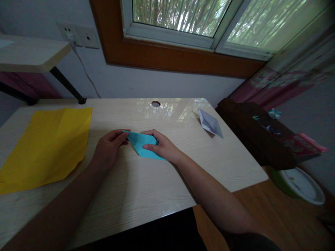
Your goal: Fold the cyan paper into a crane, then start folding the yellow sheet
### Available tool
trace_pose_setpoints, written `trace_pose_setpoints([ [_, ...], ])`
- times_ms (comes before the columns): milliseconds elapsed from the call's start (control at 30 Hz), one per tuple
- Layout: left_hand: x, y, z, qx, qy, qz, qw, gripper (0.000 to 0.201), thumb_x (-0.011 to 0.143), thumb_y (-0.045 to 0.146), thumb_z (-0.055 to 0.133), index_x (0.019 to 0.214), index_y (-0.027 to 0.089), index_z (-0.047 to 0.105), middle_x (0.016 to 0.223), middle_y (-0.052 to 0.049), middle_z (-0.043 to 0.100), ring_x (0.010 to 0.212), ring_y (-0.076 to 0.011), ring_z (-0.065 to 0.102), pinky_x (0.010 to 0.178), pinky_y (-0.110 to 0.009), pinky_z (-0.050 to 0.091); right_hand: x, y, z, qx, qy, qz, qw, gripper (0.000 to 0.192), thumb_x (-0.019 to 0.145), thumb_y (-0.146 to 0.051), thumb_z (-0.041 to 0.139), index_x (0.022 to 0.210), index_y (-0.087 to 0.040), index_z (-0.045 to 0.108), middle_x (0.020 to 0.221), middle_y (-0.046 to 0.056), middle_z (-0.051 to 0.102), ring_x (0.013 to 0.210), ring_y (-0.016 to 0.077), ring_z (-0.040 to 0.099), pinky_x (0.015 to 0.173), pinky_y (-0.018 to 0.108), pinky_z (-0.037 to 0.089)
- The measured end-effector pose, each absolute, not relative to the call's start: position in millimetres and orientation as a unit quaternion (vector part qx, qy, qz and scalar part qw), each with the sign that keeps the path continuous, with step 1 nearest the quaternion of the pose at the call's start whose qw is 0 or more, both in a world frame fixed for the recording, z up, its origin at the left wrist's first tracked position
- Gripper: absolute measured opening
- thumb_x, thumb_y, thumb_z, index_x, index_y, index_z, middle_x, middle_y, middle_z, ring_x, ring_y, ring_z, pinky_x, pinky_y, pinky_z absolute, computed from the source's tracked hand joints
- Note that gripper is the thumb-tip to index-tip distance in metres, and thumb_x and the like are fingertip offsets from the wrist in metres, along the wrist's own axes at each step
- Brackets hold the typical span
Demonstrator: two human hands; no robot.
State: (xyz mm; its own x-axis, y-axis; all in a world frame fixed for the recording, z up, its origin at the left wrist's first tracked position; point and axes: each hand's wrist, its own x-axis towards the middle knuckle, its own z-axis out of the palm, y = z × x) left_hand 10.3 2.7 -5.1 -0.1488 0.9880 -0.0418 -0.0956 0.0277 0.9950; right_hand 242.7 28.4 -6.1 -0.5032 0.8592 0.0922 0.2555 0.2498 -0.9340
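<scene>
On my feed, a creased yellow paper sheet (49, 143) lies left of the left hand (108, 146) and a folded white paper boat (210, 122) sits beyond and right of the right hand (163, 144), both on the glossy, wood-grained desk (149, 188). Between the hands I see smooth, tapered turquoise paper (138, 141), its tip pinched by the left, its other end clasped by the right.

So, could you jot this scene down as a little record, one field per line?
Left hand: pinching the pointed end of the blue paper
Right hand: holding the blue paper toward its other end
Blue paper: folded
Table, right side: folded white paper
Table, left side: yellow sheet
Beyond table: window
</scene>
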Motion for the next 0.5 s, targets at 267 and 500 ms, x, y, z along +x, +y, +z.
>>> trace_pose_setpoints([
  [267,10.1,3.0,-5.6,0.415,0.533,0.566,0.472,0.026,0.074,0.044,0.082,0.086,0.021,0.079,0.079,-0.001,0.073,0.072,-0.0158,0.065,0.072,-0.028,0.053,242.3,29.2,-9.3,-0.371,-0.728,0.479,0.321,0.041,0.088,-0.036,0.073,0.124,-0.023,0.061,0.119,0.006,0.069,0.103,0.0217,0.065,0.091,0.037,0.051],
  [500,8.7,4.0,-8.1,0.406,0.530,0.583,0.463,0.020,0.077,0.041,0.080,0.082,0.022,0.079,0.073,0.000,0.072,0.070,-0.0153,0.064,0.068,-0.026,0.053,241.0,30.5,-12.8,-0.364,-0.711,0.488,0.352,0.037,0.090,-0.041,0.070,0.121,-0.024,0.062,0.121,0.006,0.069,0.107,0.0212,0.064,0.091,0.035,0.052],
])
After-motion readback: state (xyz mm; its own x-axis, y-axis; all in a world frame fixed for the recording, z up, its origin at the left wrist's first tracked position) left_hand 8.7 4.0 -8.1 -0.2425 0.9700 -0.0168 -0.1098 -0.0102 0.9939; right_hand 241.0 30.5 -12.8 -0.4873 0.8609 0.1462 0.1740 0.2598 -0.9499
